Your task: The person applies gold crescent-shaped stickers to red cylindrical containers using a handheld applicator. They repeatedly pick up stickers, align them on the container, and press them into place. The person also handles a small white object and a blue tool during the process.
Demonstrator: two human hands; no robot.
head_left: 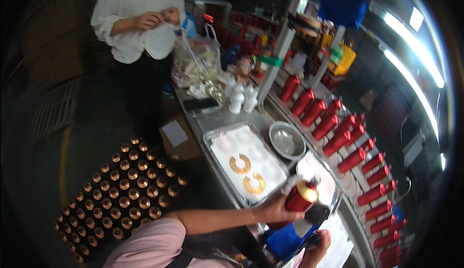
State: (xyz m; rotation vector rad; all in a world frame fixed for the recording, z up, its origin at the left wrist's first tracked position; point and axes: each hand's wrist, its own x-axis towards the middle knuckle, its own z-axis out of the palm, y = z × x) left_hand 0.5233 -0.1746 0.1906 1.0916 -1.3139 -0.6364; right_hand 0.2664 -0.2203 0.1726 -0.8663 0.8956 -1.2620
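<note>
My left hand [273, 210] is wrapped round a red bottle [296, 202] with a shiny gold shoulder and a narrow neck, held tilted. Lower down, my right hand [319, 248] has its fingers curled beside a dark object, and what it grips is hard to make out. Between the two hands sits a blue thing [284, 241], partly covered by the left forearm. On the white sheet in a metal tray [223, 172], just beyond the left hand, lie two gold C-shaped pieces [253, 184]. A second sheet with faint curved outlines [316, 169] lies behind the bottle.
A metal bowl [287, 141] stands beside the tray. Rows of red bottles [351, 159] lean along the right side. Many gold-topped bottles [124, 201] stand at the lower left. White figurines [236, 99] and a filled plastic bag [195, 60] are farther back, near a person in white [140, 26].
</note>
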